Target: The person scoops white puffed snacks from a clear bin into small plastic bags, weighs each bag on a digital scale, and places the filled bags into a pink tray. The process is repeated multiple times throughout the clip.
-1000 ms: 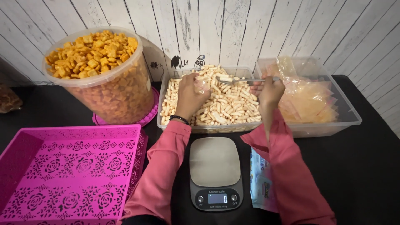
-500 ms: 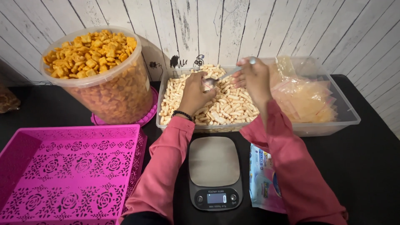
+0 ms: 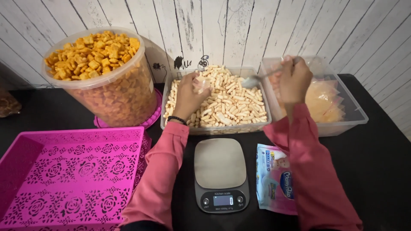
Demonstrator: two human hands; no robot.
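My left hand (image 3: 189,96) hovers over a clear bin (image 3: 214,128) of pale stick-shaped snacks (image 3: 231,102), fingers closed on a small clear plastic bag (image 3: 201,83). My right hand (image 3: 294,81) grips a metal spoon (image 3: 254,80) whose bowl points left, above the snacks and just right of the bag. Both arms wear pink sleeves. A small kitchen scale (image 3: 219,173) with an empty platform sits in front of the bin, between my forearms.
A large clear tub (image 3: 105,81) of orange square crackers stands at the back left on a pink lid. A pink lattice tray (image 3: 70,175) lies front left. A clear bin (image 3: 342,115) with filled bags sits right. A printed pouch (image 3: 274,177) lies beside the scale.
My right hand lifted from the snack bin and swung right, bringing the spoon up over the snacks. The left hand stayed over the bin holding the bag.
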